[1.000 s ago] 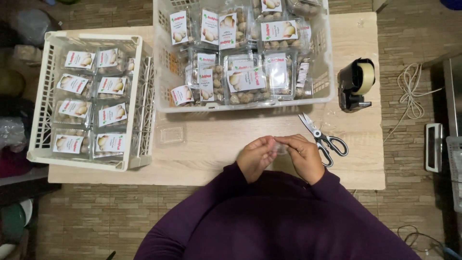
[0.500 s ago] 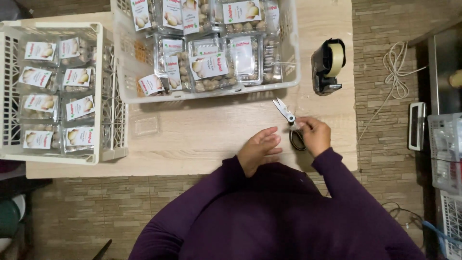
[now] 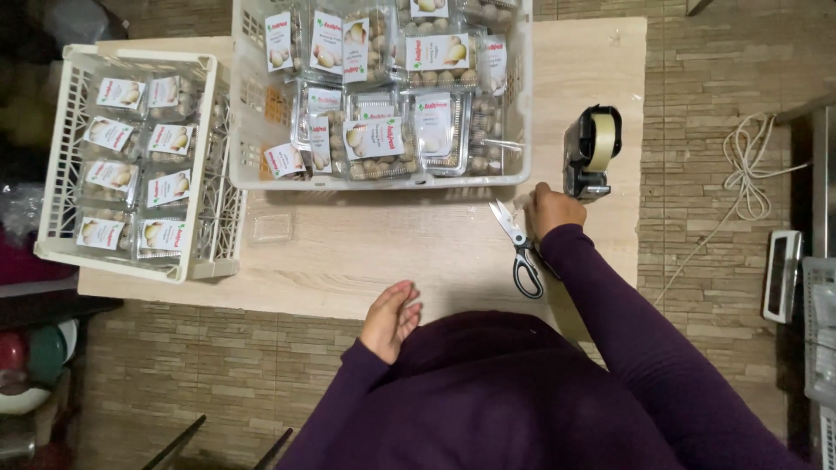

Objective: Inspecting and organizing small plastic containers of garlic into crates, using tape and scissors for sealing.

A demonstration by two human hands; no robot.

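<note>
Pale wooden table (image 3: 366, 252) on tan brick-patterned floor (image 3: 697, 78); coiled white cord (image 3: 749, 165) lies right.

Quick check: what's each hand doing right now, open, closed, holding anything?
Left hand: open, loosely curled, empty, at the table edge.
Right hand: fingers curled between the scissors and tape dispenser; grip cannot be told.

Even overhead light, sharp centre, dim edges.
</note>
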